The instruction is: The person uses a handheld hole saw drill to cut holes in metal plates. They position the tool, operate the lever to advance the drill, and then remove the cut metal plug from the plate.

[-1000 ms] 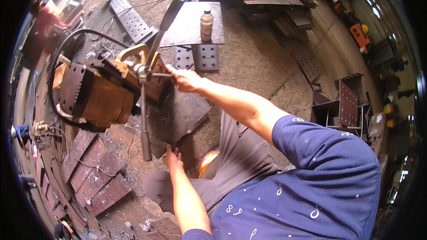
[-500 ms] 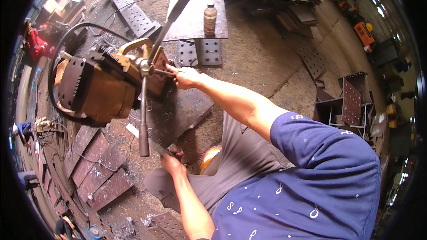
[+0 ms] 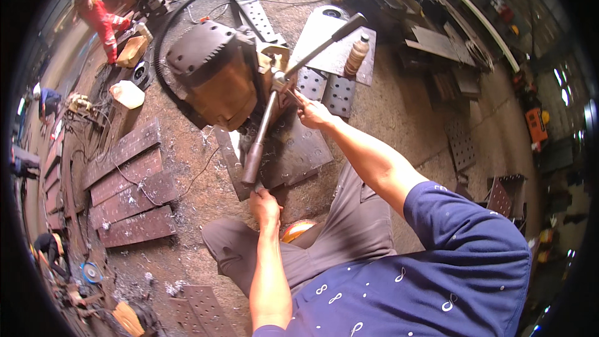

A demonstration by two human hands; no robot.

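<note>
A magnetic drill [image 3: 215,78] with an orange-brown body and black hose stands on a dark steel plate [image 3: 299,153]. Its feed handle [image 3: 268,118] has long spokes with dark grips, one pointing up and right, another down toward me. My right hand [image 3: 314,113] is closed round a short spoke near the hub. Close below the lower grip, my left hand [image 3: 266,207] is closed on a thin flat strip [image 3: 234,141]. Most of that strip is hidden behind the grip, and only a pale part shows on the plate.
Perforated steel plates [image 3: 134,190] lie at the left. Beyond the drill, a bottle [image 3: 357,56] stands on a pale sheet [image 3: 318,34]. A white jug [image 3: 128,94] sits at far left, near a person in red [image 3: 100,22]. Stacked steel [image 3: 440,43] lies at far right.
My view has swung left, so the drill and plates appear further right. The lower spoke now slants more. Both hands keep their grips, and the strip is now largely behind the lower grip.
</note>
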